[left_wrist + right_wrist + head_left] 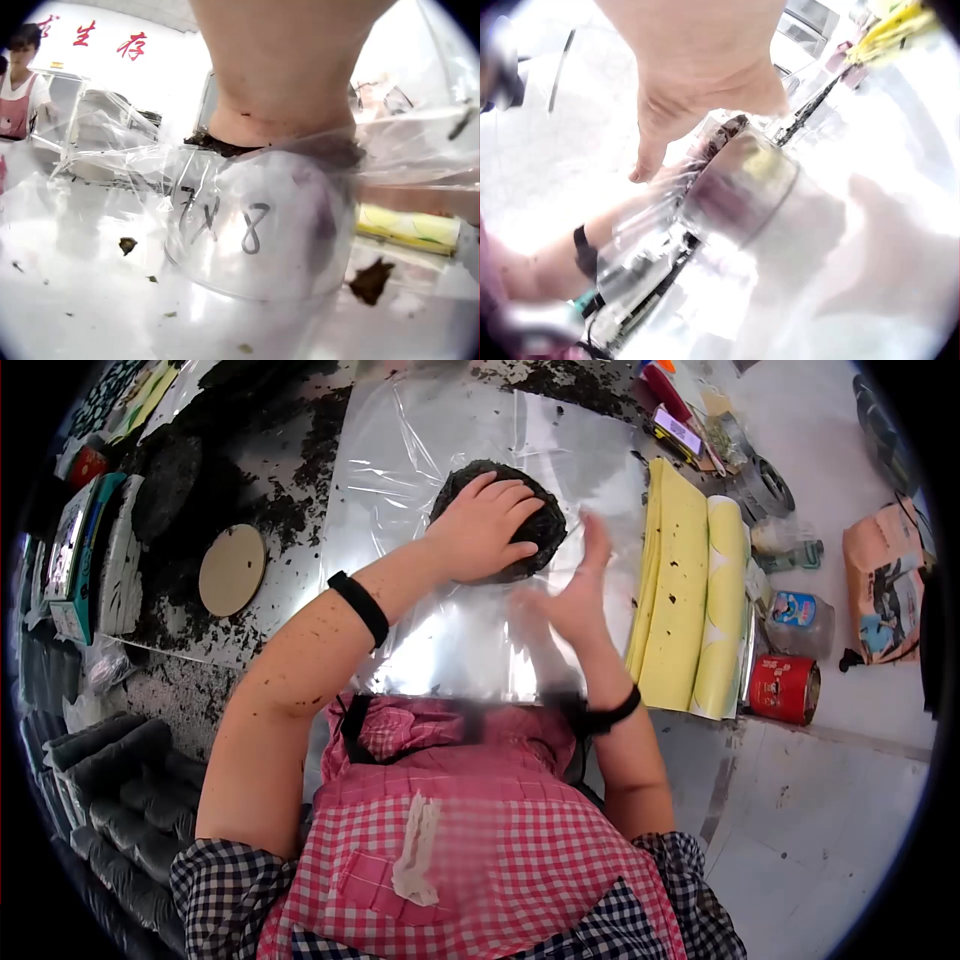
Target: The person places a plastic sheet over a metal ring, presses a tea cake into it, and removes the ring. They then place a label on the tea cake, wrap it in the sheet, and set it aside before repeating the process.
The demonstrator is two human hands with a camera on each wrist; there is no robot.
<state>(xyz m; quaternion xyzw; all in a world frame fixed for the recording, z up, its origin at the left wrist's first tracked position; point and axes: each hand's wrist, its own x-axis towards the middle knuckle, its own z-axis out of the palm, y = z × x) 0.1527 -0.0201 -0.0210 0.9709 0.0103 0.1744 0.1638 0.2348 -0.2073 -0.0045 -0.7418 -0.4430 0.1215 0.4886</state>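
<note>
In the head view my left hand (482, 528) lies over a round, dark, leafy mass (548, 520), its fingers spread and pressing on top. The left wrist view shows a smooth cylinder (217, 244) with handwritten marks under that hand, clear plastic film (97, 146) around its upper edge. Dark flakes line the rim. My right hand (575, 595) hovers just right of the mass, thumb apart and fingers extended, holding nothing. The cylinder (769, 180) also stands below the right hand in the right wrist view.
To the left are a pale round disc (232, 570) and a dark disc (165, 485), with dark crumbs scattered about. Yellow sheets (672, 590), a red can (785, 688), a clear jar (800, 622) and a tape roll (772, 485) stand at right.
</note>
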